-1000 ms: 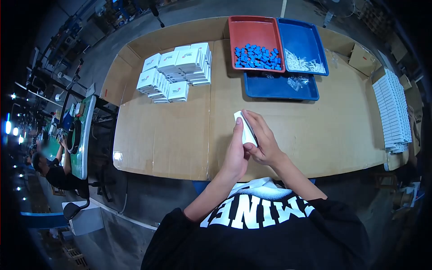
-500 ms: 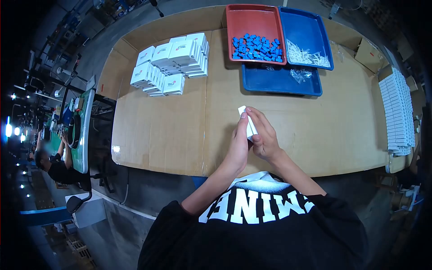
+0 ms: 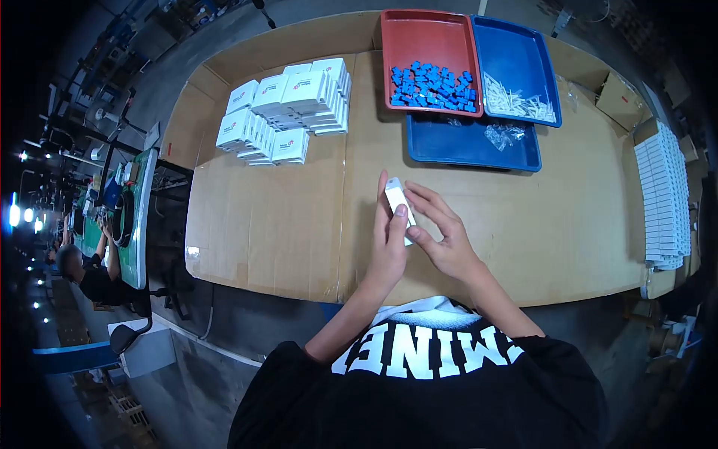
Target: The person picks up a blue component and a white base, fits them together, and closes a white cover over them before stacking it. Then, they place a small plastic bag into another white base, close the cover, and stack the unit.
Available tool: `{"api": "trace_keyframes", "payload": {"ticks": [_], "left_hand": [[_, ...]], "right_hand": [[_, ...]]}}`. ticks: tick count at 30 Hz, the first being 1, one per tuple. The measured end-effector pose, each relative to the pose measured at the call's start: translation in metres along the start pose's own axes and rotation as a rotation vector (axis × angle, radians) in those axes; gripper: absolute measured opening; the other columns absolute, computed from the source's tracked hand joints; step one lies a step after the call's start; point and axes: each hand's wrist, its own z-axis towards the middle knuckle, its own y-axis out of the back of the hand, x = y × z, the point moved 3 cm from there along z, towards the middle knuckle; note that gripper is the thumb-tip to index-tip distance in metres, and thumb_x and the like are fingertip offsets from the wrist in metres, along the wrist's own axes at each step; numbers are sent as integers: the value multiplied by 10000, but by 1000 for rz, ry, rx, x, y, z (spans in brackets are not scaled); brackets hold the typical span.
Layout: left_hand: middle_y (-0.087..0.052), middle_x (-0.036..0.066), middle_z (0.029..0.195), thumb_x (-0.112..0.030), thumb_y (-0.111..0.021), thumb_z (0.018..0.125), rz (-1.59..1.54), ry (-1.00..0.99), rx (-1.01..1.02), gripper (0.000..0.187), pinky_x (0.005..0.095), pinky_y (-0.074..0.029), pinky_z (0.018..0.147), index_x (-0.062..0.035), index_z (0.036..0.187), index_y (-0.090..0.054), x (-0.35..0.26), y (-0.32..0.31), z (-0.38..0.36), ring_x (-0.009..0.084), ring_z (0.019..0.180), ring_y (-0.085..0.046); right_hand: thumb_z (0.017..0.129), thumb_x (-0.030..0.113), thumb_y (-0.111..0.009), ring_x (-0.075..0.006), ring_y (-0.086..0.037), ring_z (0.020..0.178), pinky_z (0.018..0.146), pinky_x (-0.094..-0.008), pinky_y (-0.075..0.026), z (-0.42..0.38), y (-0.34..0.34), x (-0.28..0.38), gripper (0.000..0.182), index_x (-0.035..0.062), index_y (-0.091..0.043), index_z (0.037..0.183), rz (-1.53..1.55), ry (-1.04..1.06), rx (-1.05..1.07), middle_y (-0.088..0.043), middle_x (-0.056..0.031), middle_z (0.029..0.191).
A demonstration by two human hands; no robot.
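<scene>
A slim white box [image 3: 399,199] stands over the near middle of the table, its narrow side facing up. My left hand [image 3: 387,251] is closed around it, with the thumb lying on the upper face and the fingers along its left side. My right hand [image 3: 449,243] is open at the box's right side. Its fingers are spread and curved, and the thumb tip is right at the box's lower end. The box's underside is hidden by the hands.
Stacked white printed boxes [image 3: 288,93] stand at back left. A red tray [image 3: 430,37] of blue pieces, a blue tray [image 3: 512,49] of white pieces and a lower blue tray [image 3: 449,146] with clear bags stand behind. White stacks [image 3: 662,198] line the right; a person [image 3: 101,280] sits far left.
My right hand has opened and drawn slightly away from the box. The box has tilted in my left hand and shifted a little left, showing more of its narrow side.
</scene>
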Motion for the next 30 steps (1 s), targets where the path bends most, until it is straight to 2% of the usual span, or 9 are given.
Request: {"api": "trace_keyframes", "payload": {"ticks": [1, 3, 4, 10, 16, 18, 20, 26, 30], "left_hand": [[-396, 174, 1555, -321, -394, 1128, 61, -117, 17, 656, 395, -337, 1181, -45, 1665, -138, -3, -1, 0, 257, 1392, -450], [-356, 181, 1588, -345, -352, 1136, 98, -139, -3, 641, 386, -313, 1194, -37, 1660, -150, 1, -5, 0, 263, 1428, -408], [-316, 188, 1620, -369, -310, 1144, 139, -161, -25, 631, 377, -288, 1208, -29, 1656, -163, 2, -6, -1, 269, 1465, -367], [-380, 187, 1559, -450, -294, 1140, 106, -258, -8, 673, 381, -289, 1200, -35, 1652, -158, -1, -7, -5, 252, 1422, -402], [-459, 182, 1472, -537, -319, 1116, 110, -286, 18, 751, 390, -297, 1192, -39, 1653, -154, -2, -3, -7, 254, 1376, -448], [-464, 180, 1468, -546, -323, 1112, 114, -293, 11, 760, 387, -298, 1191, -39, 1652, -153, 0, -2, -7, 255, 1371, -454], [-288, 168, 1629, -413, -360, 1124, 52, -317, 33, 686, 397, -250, 1221, 19, 1630, -195, 7, 0, -5, 263, 1468, -341], [-326, 169, 1597, -372, -366, 1116, 17, -324, 39, 672, 388, -260, 1212, 15, 1636, -188, 21, 6, 1, 265, 1440, -370], [-412, 187, 1531, -461, -443, 1055, -109, -255, 76, 816, 403, -265, 1220, -16, 1655, -116, 10, 8, 6, 266, 1436, -398]], "right_hand": [[1010, 338, -668, -377, -479, 1437, 1174, -428, -388, -2, -1, 3, 592, -21, -545, 1465, -1, -4, -1, -458, -211, 1568], [978, 168, -695, -383, -486, 1437, 1167, -422, -400, -4, -6, 9, 556, -24, -536, 1476, -93, 17, -27, -453, -235, 1577], [978, 168, -695, -383, -486, 1437, 1167, -422, -400, -7, -9, 9, 556, -24, -536, 1476, -95, 16, -25, -453, -235, 1577], [996, 145, -658, -409, -569, 1358, 1096, -411, -488, -8, -14, 10, 530, -81, -529, 1458, -243, 249, -79, -526, -287, 1502], [1006, 125, -620, -432, -610, 1301, 1052, -425, -525, -8, -16, 9, 498, -104, -533, 1439, -289, 335, -107, -557, -321, 1448], [1011, 120, -608, -436, -615, 1292, 1046, -422, -529, -9, -18, 8, 493, -104, -529, 1443, -297, 336, -108, -560, -323, 1443], [1016, 114, -596, -440, -621, 1282, 1039, -419, -533, -10, -19, 7, 488, -103, -525, 1447, -307, 341, -111, -564, -324, 1438], [1033, 109, -579, -429, -585, 1335, 1051, -409, -516, -12, -24, -2, 498, -89, -493, 1482, -216, 253, -119, -530, -314, 1484], [1081, 292, -532, -357, -551, 1380, 1080, -412, -487, -7, -18, -2, 530, -40, -496, 1492, -14, 90, -140, -522, -254, 1513]]}}
